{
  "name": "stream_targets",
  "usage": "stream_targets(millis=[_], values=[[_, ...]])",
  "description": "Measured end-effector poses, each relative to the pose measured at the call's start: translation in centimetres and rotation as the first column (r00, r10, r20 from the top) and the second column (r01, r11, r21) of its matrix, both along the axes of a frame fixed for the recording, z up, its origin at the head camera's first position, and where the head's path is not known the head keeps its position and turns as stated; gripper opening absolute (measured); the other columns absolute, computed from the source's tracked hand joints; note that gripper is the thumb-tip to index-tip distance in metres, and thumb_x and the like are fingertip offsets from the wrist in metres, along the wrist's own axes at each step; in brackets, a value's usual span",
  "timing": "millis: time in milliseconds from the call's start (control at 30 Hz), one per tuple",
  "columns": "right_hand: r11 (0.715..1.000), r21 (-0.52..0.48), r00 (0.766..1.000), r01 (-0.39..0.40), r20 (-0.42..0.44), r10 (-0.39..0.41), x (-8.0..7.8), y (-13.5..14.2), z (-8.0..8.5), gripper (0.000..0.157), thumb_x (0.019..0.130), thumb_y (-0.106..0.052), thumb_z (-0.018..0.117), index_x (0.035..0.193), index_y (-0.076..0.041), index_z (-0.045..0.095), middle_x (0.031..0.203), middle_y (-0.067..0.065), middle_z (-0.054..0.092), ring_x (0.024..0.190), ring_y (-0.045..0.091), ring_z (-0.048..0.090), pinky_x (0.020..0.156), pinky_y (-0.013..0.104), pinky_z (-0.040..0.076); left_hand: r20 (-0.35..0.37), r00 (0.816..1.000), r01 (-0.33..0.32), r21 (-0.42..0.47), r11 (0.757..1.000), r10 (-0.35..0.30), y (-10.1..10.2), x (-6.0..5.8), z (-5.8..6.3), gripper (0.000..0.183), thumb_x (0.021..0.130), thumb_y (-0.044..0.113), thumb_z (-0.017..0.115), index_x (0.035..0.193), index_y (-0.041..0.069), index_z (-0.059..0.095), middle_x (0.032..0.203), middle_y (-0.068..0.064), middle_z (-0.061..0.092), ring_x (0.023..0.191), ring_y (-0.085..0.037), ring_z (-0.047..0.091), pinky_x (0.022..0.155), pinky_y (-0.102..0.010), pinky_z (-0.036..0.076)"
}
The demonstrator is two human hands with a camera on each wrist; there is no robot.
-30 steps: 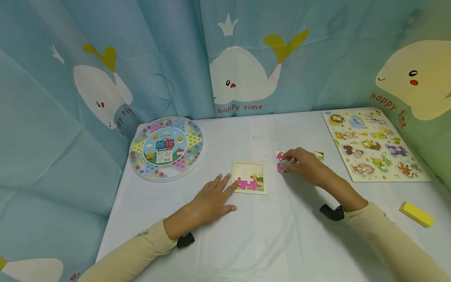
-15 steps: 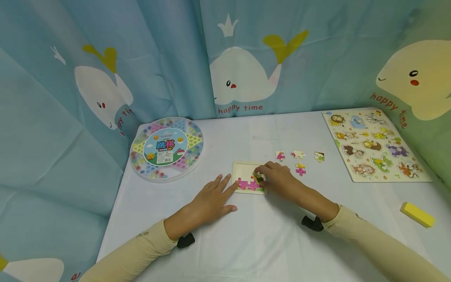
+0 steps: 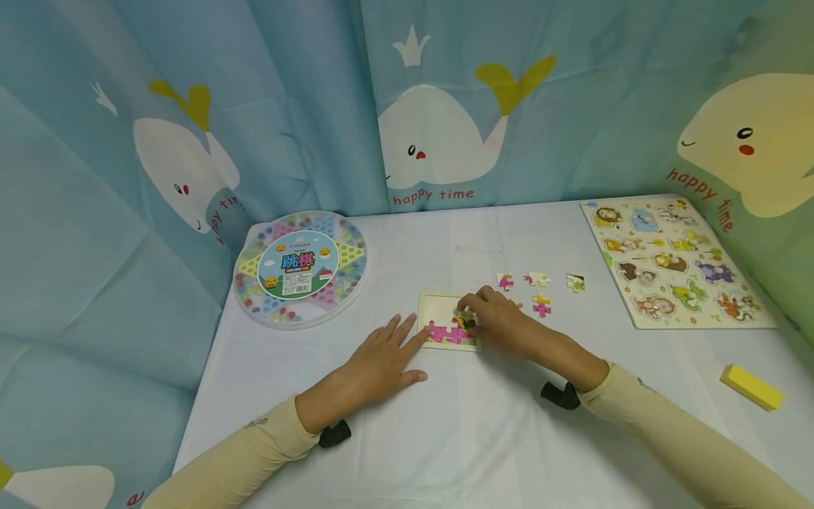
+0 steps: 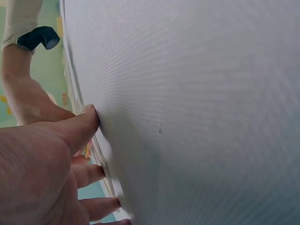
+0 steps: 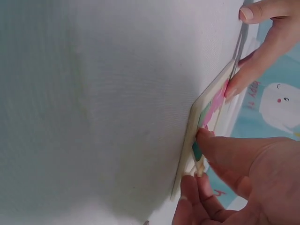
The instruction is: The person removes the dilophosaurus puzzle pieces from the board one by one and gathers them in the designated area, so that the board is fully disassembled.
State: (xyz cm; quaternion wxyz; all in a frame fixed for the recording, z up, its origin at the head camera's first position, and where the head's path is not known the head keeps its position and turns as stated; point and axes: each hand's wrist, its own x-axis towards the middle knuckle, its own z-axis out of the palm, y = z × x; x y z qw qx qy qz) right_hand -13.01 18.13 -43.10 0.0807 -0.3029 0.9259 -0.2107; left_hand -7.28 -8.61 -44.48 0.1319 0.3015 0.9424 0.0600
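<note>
A small square jigsaw board (image 3: 439, 308) lies flat on the white-covered table, with joined pink pieces (image 3: 440, 334) along its near side. My left hand (image 3: 380, 364) rests spread out, its index fingertip on the board's left edge. Over the board's right side, my right hand (image 3: 502, 324) pinches a jigsaw piece (image 5: 199, 167) between thumb and fingers, close against the board. The fingers hide part of that piece and the board's upper right corner. Right of the board lie several loose pieces, among them a pink-and-yellow piece (image 3: 542, 307) and a pink-and-white piece (image 3: 505, 281).
A round Chinese checkers set (image 3: 299, 268) with coloured beads sits at the back left. At the back right lies an animal peg puzzle board (image 3: 674, 261), with a yellow block (image 3: 752, 387) in front of it. A whale-print curtain (image 3: 318, 106) stands behind the table.
My right hand has moved left from the loose pieces to the board's right side, then shifted only slightly in the last half second. My left hand has stayed in place.
</note>
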Motion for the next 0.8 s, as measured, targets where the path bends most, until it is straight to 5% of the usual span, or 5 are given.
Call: stream_targets(millis=[133,400,800], values=[[0.999,-0.032,0.997,0.008,0.072,-0.006,-0.2,0.3,0.0,0.033,0.097,-0.001,0.074,0.125,-0.013,0.062,0.106,0.009,0.064,0.093,0.021,0.062,0.084,0.043,0.055,-0.004,1.0,0.001,0.003,1.0,-0.001,0.0,0.0,-0.1,0.075,0.107,0.055,0.054,0.168,0.017,0.031,0.174,-0.017,0.025,0.159,-0.043,0.027,0.123,-0.054,0.035],[0.991,-0.129,0.997,-0.039,0.067,0.048,-0.7,0.7,-0.2,0.025,0.101,0.001,0.065,0.123,-0.01,0.064,0.098,0.004,0.067,0.089,0.017,0.061,0.084,0.041,0.056,0.001,1.0,-0.002,-0.001,1.0,0.002,0.0,0.0,0.0,0.076,0.107,0.056,0.053,0.168,0.017,0.031,0.174,-0.017,0.024,0.159,-0.043,0.026,0.123,-0.054,0.035],[0.974,-0.212,0.992,0.081,0.116,-0.057,-1.9,3.6,1.3,0.023,0.102,0.001,0.065,0.123,-0.008,0.068,0.098,0.005,0.073,0.092,0.02,0.067,0.08,0.037,0.055,0.015,1.0,-0.006,0.008,1.0,0.006,0.0,0.0,0.0,0.075,0.107,0.055,0.054,0.168,0.017,0.03,0.174,-0.017,0.023,0.159,-0.043,0.025,0.124,-0.055,0.033]])
